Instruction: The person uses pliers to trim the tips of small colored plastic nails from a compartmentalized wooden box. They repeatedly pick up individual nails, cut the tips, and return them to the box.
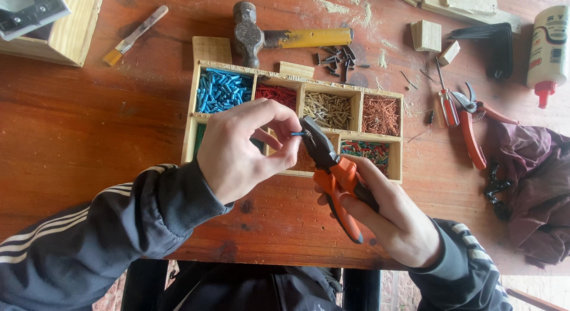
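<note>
Centre of frame, just above the lower edge of the worktop (pixel 83 133): left hand (pixel 240 148) has its fingertips pinched on a small blue plug (pixel 297 133), held level. Right hand (pixel 389 219) is wrapped round the orange handles of the pliers (pixel 332 168), squeezed shut, w/ the black jaws closed on the other end of that same plug. So the plug sits betw. fingers and jaws, in the air over the wooden divider box (pixel 395 162).

Box lies mid-frame, behind the hands. Top row, left to right: blue plugs (pixel 222 90), red pieces (pixel 278 94), tan pieces (pixel 329 108), coppery nails (pixel 380 114). Lower row mostly hidden by the hands; a mixed red/green lot (pixel 371 149) shows at right.

Upper centre: hammer (pixel 279 37) w/ yellow handle, a scatter of dark screws (pixel 338 56) just below it. Upper left: small paintbrush (pixel 135 35). Right of the box: red-handled screwdriver (pixel 446 103) beside orange pruning shears (pixel 475 124). Upper right corner: white glue bottle (pixel 549 47) w/ red tip. Far right edge: a crumpled maroon cloth (pixel 534 180). Both sleeves dark, white stripes on the left.
</note>
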